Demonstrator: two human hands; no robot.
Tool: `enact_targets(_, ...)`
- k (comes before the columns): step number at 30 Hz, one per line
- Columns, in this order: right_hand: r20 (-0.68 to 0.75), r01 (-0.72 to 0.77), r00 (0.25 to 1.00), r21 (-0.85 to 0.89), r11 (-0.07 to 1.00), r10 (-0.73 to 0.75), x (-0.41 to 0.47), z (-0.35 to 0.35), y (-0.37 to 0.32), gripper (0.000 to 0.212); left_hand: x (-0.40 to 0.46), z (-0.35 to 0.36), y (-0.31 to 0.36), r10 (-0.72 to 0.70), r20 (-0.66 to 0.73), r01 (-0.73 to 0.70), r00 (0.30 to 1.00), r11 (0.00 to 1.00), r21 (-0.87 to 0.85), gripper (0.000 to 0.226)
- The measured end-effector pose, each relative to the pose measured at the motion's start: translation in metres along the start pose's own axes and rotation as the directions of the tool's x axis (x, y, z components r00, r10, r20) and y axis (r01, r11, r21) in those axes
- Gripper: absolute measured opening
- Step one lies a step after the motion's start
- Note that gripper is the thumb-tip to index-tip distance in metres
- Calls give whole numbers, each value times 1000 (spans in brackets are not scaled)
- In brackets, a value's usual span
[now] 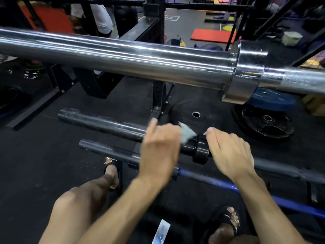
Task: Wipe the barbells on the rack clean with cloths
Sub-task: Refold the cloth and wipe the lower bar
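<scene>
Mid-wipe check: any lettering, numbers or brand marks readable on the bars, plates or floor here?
None reads clearly.
Floor marking: a white painted figure in a box, too distant to read.
Blue plate: faint print, blurred.
Black plate: raised lettering, illegible.
White strip on the floor: blue print, blurred.

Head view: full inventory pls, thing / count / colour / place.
chrome barbell: 1, silver, across top, nearest camera
black barbells: 2, black, below it, sleeves pointing left
blue barbell: 1, blue shaft, lowest, under both forearms
cloth: 1, pale grey, on the black barbell under the left hand
weight plates: 3, two black, one blue, flat on floor
mat: 1, red, far floor
left hand: holds cloth on sleeve
right hand: grips the bar beside the collar
</scene>
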State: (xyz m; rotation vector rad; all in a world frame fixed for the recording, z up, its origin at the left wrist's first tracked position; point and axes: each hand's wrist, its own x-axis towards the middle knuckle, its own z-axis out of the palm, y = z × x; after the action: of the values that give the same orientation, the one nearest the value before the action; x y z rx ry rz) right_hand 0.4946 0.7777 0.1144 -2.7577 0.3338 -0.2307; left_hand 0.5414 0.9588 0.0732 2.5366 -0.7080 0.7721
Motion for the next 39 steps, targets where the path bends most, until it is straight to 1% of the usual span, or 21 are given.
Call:
enact_targets(2, 2, -8, 1000, 2, 1000, 8, 0, 0, 0, 41, -17, 2, 10, 165, 50, -160, 985, 983, -86, 33)
enact_targets(4, -7, -1, 1000, 8, 1000, 1, 0, 0, 1, 41, -14, -7, -24, 187, 81, -182, 979, 981, -73, 33)
enact_targets(6, -8, 6, 1000, 3, 1000, -5, -1, 0, 2, 44, -7, -24, -62, -2, 77, 4, 997, 1000, -28, 28)
enact_targets(8, -3, -5, 1000, -8, 1000, 5, -1, 0, 1, 45, 1, -45, -80, -229, 65, 231, 971, 973, -26, 24)
enact_targets(9, 1, -9, 1000, -12, 1000, 9, -2, -1, 0, 45, 4, -54, -82, -277, 68, 280, 959, 959, -49, 26)
enact_targets(10, 5, -10, 1000, -13, 1000, 10, -2, -2, -1, 45, 7, -62, -83, -301, 68, 308, 951, 943, -130, 28)
enact_targets(11, 7, -13, 1000, -14, 1000, 13, -2, -3, -2, 44, 10, -70, -80, -333, 78, 341, 940, 894, -292, 30)
enact_targets(13, 14, -21, 1000, -14, 1000, 21, -3, -4, -3, 45, 21, -86, -69, -438, 131, 426, 889, 689, -587, 32)
enact_targets(14, 16, -25, 1000, -12, 1000, 25, -3, -5, -3, 46, 27, -93, -65, -512, 210, 501, 833, 537, -679, 34)
enact_targets(16, 15, -37, 999, 0, 999, 37, -2, -5, -3, 46, 32, -104, -60, -550, 511, 679, 660, 146, -720, 33)
enact_targets(17, 15, -45, 999, 10, 999, 45, -2, -6, -3, 44, 29, -110, -61, -482, 626, 731, 613, 47, -680, 30)
enact_targets(18, 15, -54, 998, 21, 998, 54, -1, -7, -4, 43, 22, -112, -66, -400, 682, 765, 613, 81, -639, 34)
enact_targets(20, 18, -68, 998, 32, 997, 68, -2, -8, -4, 43, 8, -115, -72, -284, 726, 779, 626, 264, -569, 57)
enact_targets(21, 19, -73, 997, 36, 997, 72, -2, -8, -4, 44, 5, -117, -72, -278, 725, 771, 630, 337, -541, 59)
enact_targets(22, 19, -77, 997, 39, 996, 76, -3, -8, -5, 46, 4, -115, -73, -297, 709, 762, 640, 368, -533, 56)
enact_targets(24, 19, -84, 996, 40, 996, 83, -3, -9, -5, 47, 12, -112, -66, -332, 675, 752, 659, 329, -571, 47)
enact_targets(27, 21, -95, 995, 45, 994, 94, -2, -10, -5, 46, 37, -111, -49, -392, 612, 727, 687, 363, -583, 59)
enact_targets(29, 21, -95, 995, 48, 994, 94, -1, -9, -5, 45, 49, -108, -38, -425, 604, 737, 675, 427, -524, 67)
enact_targets(32, 26, -89, 996, 42, 995, 88, -1, -9, -4, 46, 60, -99, -35, -356, 657, 706, 665, 589, -395, 72)
enact_targets(36, 13, -66, 998, 43, 997, 66, -1, -7, -3, 48, 67, -94, -35, -316, 745, 758, 588, 536, -372, 84)
enact_targets(39, 8, -58, 998, 57, 997, 58, -1, -7, -3, 51, 66, -100, -35, -188, 816, 756, 547, 530, -385, 76)
